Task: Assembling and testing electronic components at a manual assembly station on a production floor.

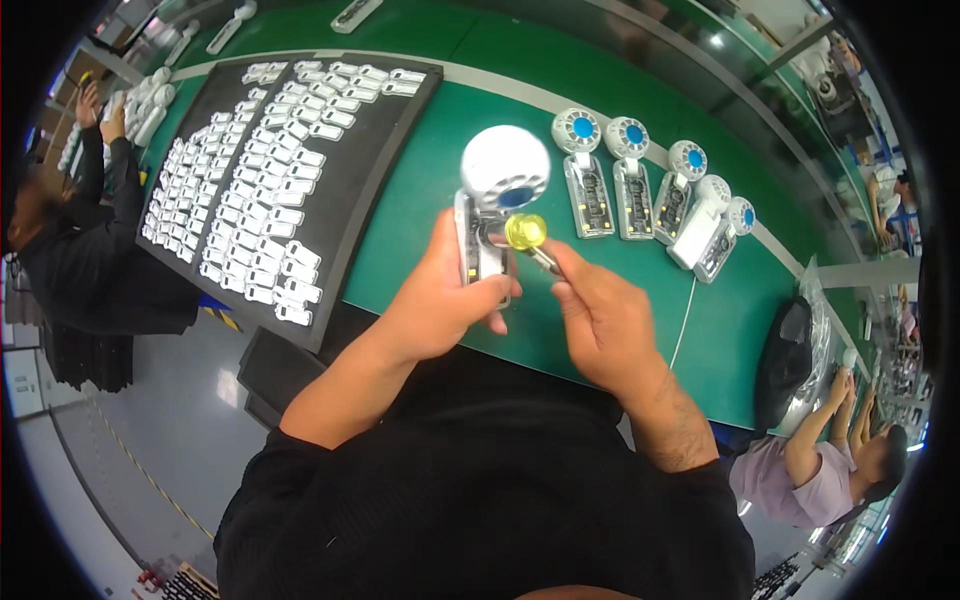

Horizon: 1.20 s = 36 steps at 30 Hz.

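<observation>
My left hand (pixel 435 310) is wrapped round the handle of a white handheld device (pixel 505 165), held upright over the bench. This device has a ball-like head with a blue disc and dark slots around it; fingers cover part of its handle. A small mallet (pixel 525 232) with a clear yellow head is pinched in my right hand (pixel 610 325). Its yellow face is in front of the device's neck; whether they touch I cannot tell. Similar devices (pixel 632 200) lie in a row to the right, several showing inner parts in their handles, one with a closed white handle (pixel 698 235).
A green bench (pixel 420 210) spans the front. Many white handle covers (pixel 285 185) lie in rows on a black mat (pixel 385 165) at left. A black bag (pixel 785 360) sits at the bench's right end. People work at far left (pixel 90 240) and right (pixel 815 470).
</observation>
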{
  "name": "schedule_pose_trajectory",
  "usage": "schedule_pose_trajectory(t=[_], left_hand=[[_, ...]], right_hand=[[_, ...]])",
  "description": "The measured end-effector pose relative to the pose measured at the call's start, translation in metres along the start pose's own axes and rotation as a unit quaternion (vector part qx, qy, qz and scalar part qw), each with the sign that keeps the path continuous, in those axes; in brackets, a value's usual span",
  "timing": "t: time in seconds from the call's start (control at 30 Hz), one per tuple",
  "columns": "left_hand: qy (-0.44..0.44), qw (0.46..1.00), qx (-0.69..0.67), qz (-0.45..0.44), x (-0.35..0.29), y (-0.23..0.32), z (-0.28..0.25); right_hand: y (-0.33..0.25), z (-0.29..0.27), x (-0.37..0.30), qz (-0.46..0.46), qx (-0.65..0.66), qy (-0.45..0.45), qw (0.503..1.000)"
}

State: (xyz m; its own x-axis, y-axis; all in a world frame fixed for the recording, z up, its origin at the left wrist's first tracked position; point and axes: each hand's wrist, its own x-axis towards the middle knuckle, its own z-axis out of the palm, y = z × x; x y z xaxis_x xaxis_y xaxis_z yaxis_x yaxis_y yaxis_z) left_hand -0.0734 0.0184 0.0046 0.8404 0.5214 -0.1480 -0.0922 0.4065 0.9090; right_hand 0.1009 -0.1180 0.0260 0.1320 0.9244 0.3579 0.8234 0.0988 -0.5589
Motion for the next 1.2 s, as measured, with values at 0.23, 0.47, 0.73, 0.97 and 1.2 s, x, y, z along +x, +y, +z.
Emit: schedule_pose_trajectory(t=[0.23,0.47,0.73,0.97,1.2], left_hand=[[0.036,0.998,0.046,-0.024,0.005,0.017,0.007],[0.003,0.99,-0.14,0.009,-0.004,0.001,-0.011],[-0.069,0.961,-0.265,0.022,0.005,-0.007,-0.024],[-0.058,0.975,-0.212,0.023,0.009,-0.008,-0.027],[-0.031,0.976,-0.212,0.046,0.02,-0.003,-0.04]], right_hand=[[0.005,-0.002,0.006,0.025,0.03,-0.034,0.999],[0.011,-0.022,-0.026,0.079,0.092,0.06,0.991],[-0.02,-0.04,-0.042,0.059,0.195,0.121,0.972],[-0.007,-0.008,-0.001,0.027,-0.013,-0.061,0.998],[0.008,-0.011,0.005,0.055,0.031,-0.025,0.998]])
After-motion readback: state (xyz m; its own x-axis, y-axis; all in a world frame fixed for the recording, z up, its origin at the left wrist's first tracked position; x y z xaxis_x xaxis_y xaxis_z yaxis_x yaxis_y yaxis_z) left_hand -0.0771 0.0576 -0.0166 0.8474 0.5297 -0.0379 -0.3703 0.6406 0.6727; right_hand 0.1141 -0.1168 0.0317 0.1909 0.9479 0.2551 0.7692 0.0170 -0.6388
